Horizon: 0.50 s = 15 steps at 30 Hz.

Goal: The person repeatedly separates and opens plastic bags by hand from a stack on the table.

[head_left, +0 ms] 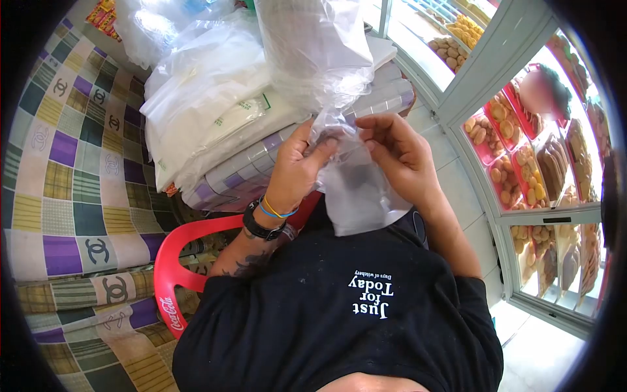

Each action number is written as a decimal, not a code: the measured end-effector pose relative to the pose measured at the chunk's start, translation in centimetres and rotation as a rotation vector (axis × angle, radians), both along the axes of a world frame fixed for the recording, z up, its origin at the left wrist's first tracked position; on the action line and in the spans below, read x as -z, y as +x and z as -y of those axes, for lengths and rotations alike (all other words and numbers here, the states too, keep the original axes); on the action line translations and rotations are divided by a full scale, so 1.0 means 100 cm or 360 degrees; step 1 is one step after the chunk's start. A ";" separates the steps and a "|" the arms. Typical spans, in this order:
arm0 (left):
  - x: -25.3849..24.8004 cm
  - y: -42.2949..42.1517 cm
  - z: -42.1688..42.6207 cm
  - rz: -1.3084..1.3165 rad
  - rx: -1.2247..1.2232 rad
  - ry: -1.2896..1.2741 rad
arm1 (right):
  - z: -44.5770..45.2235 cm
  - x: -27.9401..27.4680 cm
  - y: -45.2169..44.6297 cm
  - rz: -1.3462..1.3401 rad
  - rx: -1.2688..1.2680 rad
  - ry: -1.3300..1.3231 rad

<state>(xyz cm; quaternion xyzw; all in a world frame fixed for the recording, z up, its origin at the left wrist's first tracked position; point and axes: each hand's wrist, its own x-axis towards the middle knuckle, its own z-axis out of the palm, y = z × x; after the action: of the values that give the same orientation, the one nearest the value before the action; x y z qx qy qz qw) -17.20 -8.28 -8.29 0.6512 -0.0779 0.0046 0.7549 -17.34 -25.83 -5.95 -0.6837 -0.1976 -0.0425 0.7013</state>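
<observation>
A clear plastic bag (pixel 362 189) hangs between my hands, its film gathered into a crumpled neck and its loose end spread over my black shirt. Above the neck, a bulging translucent bag (pixel 313 52) rests on the table; it looks like part of the same bag, but I cannot be sure. My left hand (pixel 304 160), with a watch and bands at the wrist, pinches the gathered film with the thumb on top. My right hand (pixel 401 157) has curled fingers, with thumb and fingertips close together at the film's right edge.
Stacked white plastic bags (pixel 202 98) lie on the cloth-covered table (pixel 241 166). A red chair (pixel 173 261) stands at my left, beside patchwork fabric (pixel 78 163). Glass cases on the right hold baked goods (pixel 503 170). A blurred person's head (pixel 542 91) appears there.
</observation>
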 end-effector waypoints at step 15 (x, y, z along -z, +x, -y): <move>-0.011 -0.008 0.001 0.0034 0.0075 0.0052 | -0.005 0.002 -0.002 0.0115 0.0124 -0.0908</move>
<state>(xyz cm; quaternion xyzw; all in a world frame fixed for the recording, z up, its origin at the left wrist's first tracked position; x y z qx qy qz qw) -18.00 -8.41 -7.14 0.6613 -0.1015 -0.0075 0.7431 -17.53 -25.31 -6.10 -0.8584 -0.2001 -0.0365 0.4709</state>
